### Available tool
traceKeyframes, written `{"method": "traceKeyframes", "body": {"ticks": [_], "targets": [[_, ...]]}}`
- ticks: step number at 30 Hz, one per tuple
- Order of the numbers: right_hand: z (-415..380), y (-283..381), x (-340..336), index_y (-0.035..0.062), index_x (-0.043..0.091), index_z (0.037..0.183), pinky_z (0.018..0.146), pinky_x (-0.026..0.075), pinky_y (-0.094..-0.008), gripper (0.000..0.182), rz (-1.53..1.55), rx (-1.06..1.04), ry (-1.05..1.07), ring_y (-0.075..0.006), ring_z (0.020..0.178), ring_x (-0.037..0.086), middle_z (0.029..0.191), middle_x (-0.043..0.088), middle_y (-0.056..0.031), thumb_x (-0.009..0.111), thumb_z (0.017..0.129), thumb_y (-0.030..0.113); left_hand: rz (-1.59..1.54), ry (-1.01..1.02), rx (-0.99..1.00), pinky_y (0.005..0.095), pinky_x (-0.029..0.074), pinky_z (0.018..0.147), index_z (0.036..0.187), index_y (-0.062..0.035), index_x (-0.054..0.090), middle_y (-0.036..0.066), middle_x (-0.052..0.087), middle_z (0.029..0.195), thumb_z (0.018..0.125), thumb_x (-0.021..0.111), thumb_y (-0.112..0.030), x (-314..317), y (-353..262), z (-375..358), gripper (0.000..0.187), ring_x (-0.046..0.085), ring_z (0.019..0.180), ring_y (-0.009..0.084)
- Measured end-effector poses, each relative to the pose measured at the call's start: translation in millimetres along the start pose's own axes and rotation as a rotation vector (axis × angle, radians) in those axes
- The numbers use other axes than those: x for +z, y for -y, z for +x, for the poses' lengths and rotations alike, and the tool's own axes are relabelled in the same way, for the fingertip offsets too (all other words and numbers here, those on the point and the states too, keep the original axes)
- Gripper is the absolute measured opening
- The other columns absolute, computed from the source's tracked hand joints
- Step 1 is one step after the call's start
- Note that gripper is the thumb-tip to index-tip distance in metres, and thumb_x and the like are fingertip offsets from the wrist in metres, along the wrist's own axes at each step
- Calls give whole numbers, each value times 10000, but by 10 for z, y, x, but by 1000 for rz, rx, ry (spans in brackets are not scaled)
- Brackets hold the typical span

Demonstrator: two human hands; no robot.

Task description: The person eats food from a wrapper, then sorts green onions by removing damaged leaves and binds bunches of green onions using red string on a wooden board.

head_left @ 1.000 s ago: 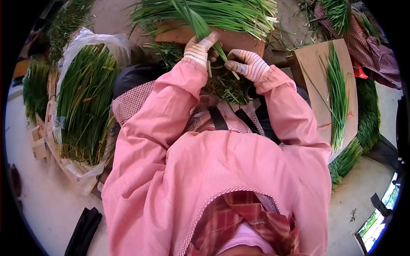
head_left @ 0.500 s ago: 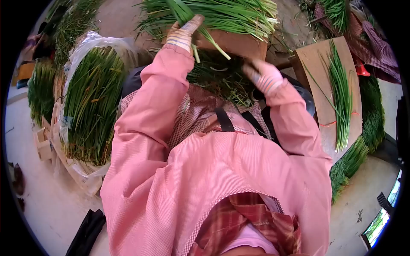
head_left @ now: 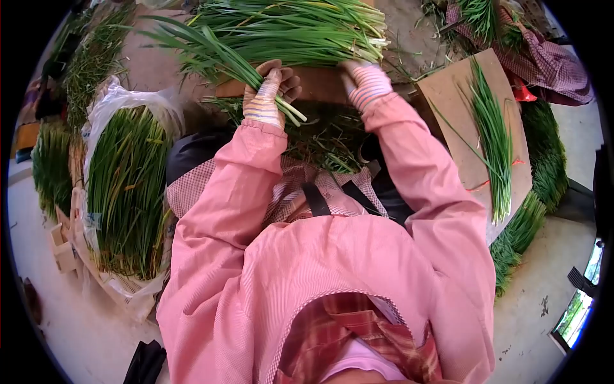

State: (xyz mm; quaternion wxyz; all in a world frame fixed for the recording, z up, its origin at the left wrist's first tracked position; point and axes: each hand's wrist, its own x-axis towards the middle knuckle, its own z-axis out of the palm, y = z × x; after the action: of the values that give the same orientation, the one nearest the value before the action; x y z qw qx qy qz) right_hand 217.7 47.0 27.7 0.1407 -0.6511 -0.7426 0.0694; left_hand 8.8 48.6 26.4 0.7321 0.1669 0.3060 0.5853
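A striped work glove covers my left hand, which is closed around a small bunch of garlic chives. The long green leaves fan out to the upper left, and the pale stem ends stick out below the palm. My right hand, in a similar striped glove, is at the front edge of a big pile of garlic chives, close to its white stem ends. Its fingertips are blurred and partly hidden there. The pile lies on a brown board in front of me.
To the left stands a plastic-lined basket packed with upright chives. A tied bunch rests on a slanted board at right, with more bundles beside it. Loose trimmings lie below the pile, over a checked apron.
My left hand has come down and tilted the chives, their leaves now pointing upper left. My right hand has moved up and left to the pile's edge. The whole view has shifted slightly.
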Motion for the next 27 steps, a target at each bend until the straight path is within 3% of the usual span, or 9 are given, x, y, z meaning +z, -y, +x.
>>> {"method": "traceKeyframes", "body": {"ticks": [3, 11, 14, 18, 20, 22, 23, 24, 27], "targets": [[220, -230, -168, 162, 471, 1140, 800, 417, -417, 481, -235, 138, 113, -337, 1007, 477, 1108, 507, -138, 594, 723, 369, -2, -2, -29, 352, 521, 564, 978, -115, 559, 70, 598, 776, 819, 553, -111, 12, -27, 39, 159, 584, 608, 211], [349, -168, -213, 139, 448, 1146, 766, 439, -402, 481, -366, 31, 359, -326, 881, 544, 994, 567, -145, 553, 762, 407, 61, -174, -236, 311, 487, 514, 1000, -140, 547, 41, 559, 742, 802, 587, -169, 77, 184, -156, 204, 546, 586, 171], [189, -113, -277, 81, 526, 1071, 629, 444, -368, 386, 101, -84, 223, -277, 750, 575, 867, 602, -136, 543, 791, 346, -65, 4, -163, 311, 485, 512, 1007, -134, 541, 56, 553, 767, 815, 566, -149, -87, 137, -175, 194, 540, 604, 173], [-61, -195, -45, 58, 543, 1090, 450, 368, -232, 420, 1003, 630, 449, -99, 536, 498, 800, 599, -49, 583, 787, 346, -75, -147, -211, 309, 468, 499, 979, -118, 537, 59, 529, 768, 827, 540, -115, -254, 196, -244, 152, 503, 609, 167], [-80, -219, 144, 64, 564, 1037, 405, 363, -230, 364, 1113, 553, 316, -104, 457, 477, 709, 588, -30, 560, 804, 344, -634, 392, -401, 312, 480, 517, 988, -94, 529, 64, 549, 800, 825, 542, -128, -316, 273, -213, 166, 532, 647, 180], [-124, -149, -17, 66, 570, 1003, 395, 367, -231, 331, 1151, 628, 391, -107, 436, 472, 667, 572, -22, 548, 814, 337, -82, -115, -364, 304, 486, 530, 1014, -90, 522, 65, 557, 820, 826, 542, -135, -279, 336, -343, 195, 541, 666, 181], [-143, -45, -133, 68, 577, 969, 385, 370, -231, 302, 1185, 704, 461, -111, 415, 467, 624, 556, -14, 536, 823, 329, -287, 49, -434, 298, 491, 536, 1035, -86, 517, 72, 567, 839, 823, 550, -145, -281, 330, -325, 222, 555, 681, 189], [-147, -29, -139, 68, 577, 969, 385, 370, -231, 302, 1186, 701, 454, -111, 415, 467, 624, 556, -14, 536, 823, 329, 59, -219, -387, 298, 490, 527, 1018, -80, 518, 81, 573, 838, 820, 557, -153, -196, 372, -349, 215, 561, 669, 197], [-189, 14, -133, 72, 576, 949, 382, 391, -226, 281, 1194, 689, 548, -114, 419, 470, 609, 544, -11, 532, 821, 319, 52, -185, -387, 295, 485, 505, 983, -75, 522, 87, 578, 828, 806, 583, -198, -104, 415, -309, 224, 560, 641, 193]]}}
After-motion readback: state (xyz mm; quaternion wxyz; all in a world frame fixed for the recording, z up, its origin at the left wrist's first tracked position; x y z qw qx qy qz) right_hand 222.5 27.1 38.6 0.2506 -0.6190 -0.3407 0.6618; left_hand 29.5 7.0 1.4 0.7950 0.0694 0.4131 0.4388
